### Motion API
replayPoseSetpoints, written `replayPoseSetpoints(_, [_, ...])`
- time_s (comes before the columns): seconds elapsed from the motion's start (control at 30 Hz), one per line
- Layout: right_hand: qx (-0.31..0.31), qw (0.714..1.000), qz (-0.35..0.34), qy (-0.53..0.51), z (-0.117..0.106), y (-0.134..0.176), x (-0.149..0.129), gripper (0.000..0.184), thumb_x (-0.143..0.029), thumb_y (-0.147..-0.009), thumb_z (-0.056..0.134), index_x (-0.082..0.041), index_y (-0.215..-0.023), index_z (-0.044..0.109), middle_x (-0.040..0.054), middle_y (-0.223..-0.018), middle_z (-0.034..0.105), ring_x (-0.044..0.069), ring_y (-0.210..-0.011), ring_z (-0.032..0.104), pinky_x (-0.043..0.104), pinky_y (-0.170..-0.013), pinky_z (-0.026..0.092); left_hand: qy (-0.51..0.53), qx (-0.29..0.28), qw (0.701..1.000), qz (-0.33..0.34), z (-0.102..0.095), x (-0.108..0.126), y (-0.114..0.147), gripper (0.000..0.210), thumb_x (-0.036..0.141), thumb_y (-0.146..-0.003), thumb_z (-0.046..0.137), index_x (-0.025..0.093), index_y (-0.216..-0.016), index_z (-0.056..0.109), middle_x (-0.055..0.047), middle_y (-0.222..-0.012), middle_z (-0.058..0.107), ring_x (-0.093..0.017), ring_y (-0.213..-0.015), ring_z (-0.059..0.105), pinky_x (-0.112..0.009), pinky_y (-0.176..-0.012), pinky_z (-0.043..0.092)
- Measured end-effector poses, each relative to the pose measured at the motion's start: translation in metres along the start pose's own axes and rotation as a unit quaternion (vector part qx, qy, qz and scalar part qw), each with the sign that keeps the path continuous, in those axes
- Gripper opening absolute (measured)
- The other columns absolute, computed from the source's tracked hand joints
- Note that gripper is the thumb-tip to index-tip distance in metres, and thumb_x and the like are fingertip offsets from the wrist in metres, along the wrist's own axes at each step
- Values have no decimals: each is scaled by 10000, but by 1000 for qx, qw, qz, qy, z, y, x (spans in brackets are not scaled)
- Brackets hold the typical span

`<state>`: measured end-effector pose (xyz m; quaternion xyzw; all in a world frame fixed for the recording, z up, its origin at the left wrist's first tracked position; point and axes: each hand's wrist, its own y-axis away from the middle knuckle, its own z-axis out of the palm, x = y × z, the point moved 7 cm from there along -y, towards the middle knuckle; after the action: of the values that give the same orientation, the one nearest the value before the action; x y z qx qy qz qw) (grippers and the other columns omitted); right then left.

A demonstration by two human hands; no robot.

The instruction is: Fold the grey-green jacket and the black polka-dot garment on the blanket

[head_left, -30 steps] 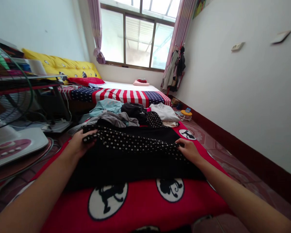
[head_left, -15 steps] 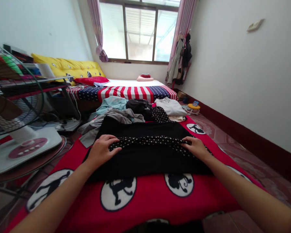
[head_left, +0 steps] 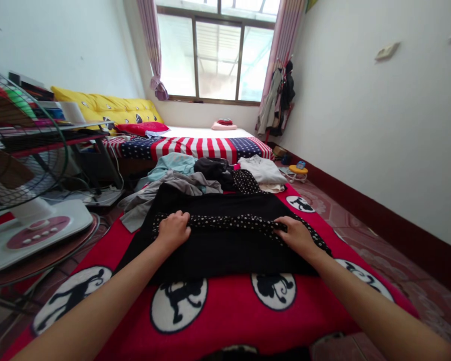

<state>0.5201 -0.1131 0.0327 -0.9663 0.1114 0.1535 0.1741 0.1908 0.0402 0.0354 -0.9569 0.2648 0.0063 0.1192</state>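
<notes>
A black garment [head_left: 221,255] lies spread out in front of me on a red blanket [head_left: 225,321] printed with monkeys in white circles. Across its middle runs a narrow black band with small white dots [head_left: 225,220], part of the garment as far as I can see. My left hand [head_left: 174,229] is closed around the left part of this band, knuckles up. Near the band's right end my right hand [head_left: 295,234] pinches the cloth between thumb and fingers. More dotted cloth shows beyond each hand.
Behind the garment lie a grey piece of clothing [head_left: 180,183], a light blue one [head_left: 176,164], a dark one [head_left: 214,170] and a pale grey top [head_left: 265,169]. A fan [head_left: 33,220] stands at the left. Farther back is a bed [head_left: 195,147].
My left hand has shifted right along the dotted band and its fingers have closed. My right hand has moved slightly left, still pinching. The camera view has tilted up a little.
</notes>
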Motion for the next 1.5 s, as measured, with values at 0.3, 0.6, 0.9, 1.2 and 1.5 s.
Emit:
replayPoseSetpoints(0.3, [100,994,-33,-41,-15,7,-4,268,-32,-597,453,-217,-780,516,41,-964,605,197,-897,593,310,-798,461,7,54,997,51,-26,-29,-7,333,48,-759,415,220,-927,645,-58,-958,634,-227,-948,604,-284,-655,464])
replayPoseSetpoints(0.6, [109,976,-138,-130,-36,32,-21,264,-21,-667,479,-225,-813,561,34,-1017,597,190,-956,588,323,-849,460,42,160,959,229,-84,-55,44,359,92,-807,414,246,-976,690,-32,-1085,629,-228,-1075,546,-357,-896,486])
replayPoseSetpoints(0.9, [42,982,-180,-31,-15,62,-11,360,-7,-719,458,-229,-949,623,44,-1045,604,186,-968,597,320,-853,493,75,96,958,260,-16,-84,101,503,30,-809,363,294,-1080,693,-34,-1207,638,-204,-1110,581,-352,-974,479])
replayPoseSetpoints(1.2, [73,973,-218,30,-13,70,4,278,-92,-823,472,-223,-997,645,66,-1042,616,200,-945,611,336,-840,504,-2,122,967,225,-37,-92,116,483,38,-808,420,252,-1189,626,-73,-1103,649,-232,-993,599,-381,-879,509])
replayPoseSetpoints(1.5, [64,965,-252,42,-26,71,-21,200,-286,-900,539,-216,-753,656,61,-947,639,213,-883,599,393,-835,443,4,-23,975,220,-34,-96,110,446,10,-709,454,264,-948,732,-40,-1082,681,-237,-1015,604,-385,-915,465])
